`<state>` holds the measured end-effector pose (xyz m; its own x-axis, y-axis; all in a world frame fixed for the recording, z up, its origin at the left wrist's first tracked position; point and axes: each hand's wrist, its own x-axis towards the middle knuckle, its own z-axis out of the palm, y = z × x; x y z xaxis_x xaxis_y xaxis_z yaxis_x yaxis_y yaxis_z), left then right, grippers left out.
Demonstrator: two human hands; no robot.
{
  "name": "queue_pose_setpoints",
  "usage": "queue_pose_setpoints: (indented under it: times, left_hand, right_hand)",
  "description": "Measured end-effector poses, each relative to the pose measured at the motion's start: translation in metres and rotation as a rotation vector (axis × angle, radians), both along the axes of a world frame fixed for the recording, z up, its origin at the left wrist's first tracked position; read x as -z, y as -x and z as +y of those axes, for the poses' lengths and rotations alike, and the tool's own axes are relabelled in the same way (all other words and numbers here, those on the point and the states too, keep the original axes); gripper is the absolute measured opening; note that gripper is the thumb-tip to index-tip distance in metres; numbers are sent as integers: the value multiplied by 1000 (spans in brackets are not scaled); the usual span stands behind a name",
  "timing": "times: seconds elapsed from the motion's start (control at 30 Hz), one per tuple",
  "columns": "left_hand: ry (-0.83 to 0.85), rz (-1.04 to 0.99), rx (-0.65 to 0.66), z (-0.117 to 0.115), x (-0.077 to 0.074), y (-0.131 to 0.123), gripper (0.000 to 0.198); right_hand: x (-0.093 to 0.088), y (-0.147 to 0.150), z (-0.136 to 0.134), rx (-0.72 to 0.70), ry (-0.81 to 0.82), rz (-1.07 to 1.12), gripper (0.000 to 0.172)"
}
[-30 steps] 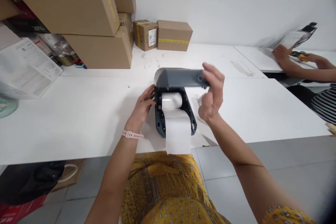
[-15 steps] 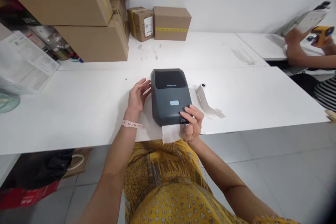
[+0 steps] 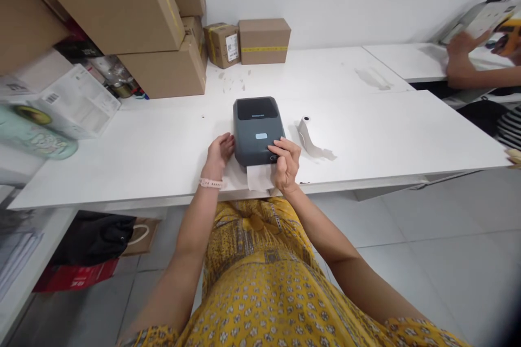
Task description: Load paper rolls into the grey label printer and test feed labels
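A dark grey label printer [image 3: 252,146] with a pale blue button lies on the white table [image 3: 171,152] near its front edge. White paper [image 3: 259,178] sticks out of its front and hangs near the table edge. My right hand [image 3: 286,162] grips the printer's front right corner, fingers on the top, thumb low beside the paper. Along the printer's left side rests my left hand [image 3: 220,153], its fingers loosely bent against or just beside the casing; whether they touch is unclear. A small paper roll [image 3: 306,126], partly unwound, lies right of the printer.
Cardboard boxes [image 3: 163,73] are stacked at the back left, with two smaller boxes [image 3: 264,40] against the wall. A green bottle [image 3: 36,133] and a white carton [image 3: 85,100] stand left. At far right, another person's hand [image 3: 464,49] is by a device and a yellow tool [image 3: 508,38].
My view has shifted. My left hand has slid toward the near end of the printer, its fingers closer together. My right hand keeps its place on the corner.
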<state>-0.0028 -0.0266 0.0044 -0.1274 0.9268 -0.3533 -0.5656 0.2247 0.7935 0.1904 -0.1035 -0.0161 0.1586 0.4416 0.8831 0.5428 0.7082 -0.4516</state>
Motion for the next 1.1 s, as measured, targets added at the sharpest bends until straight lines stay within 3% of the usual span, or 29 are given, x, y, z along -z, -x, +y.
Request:
queue_pose_setpoints:
  times: [0.17,0.27,0.33,0.47,0.63,0.87,1.1]
  left_hand:
    - [-153,216,-146,-106,9,-21,15]
    - [-257,502,-82,-140,11,-29,31]
    - [-260,598,8,-144,10,-35,42]
    - [-211,549,111,-134,3,-51,48]
    - [-233,436,125,-138,-4,-63,39]
    - [-192,383,75,-153,4,-65,48]
    - [-201,382,64,-154,-1,-67,52]
  right_hand:
    - [-6,-1,-5,35,171,-13,55]
    - [-11,-2,-7,-16,136,20,53]
    - [-13,-4,-7,-33,115,15,54]
    - [-16,-7,-8,2,171,-52,60]
    - [-21,-7,-9,0,186,-63,56]
    - [-33,-9,-10,51,266,-185,48]
    - [-39,-7,-13,102,275,-237,45]
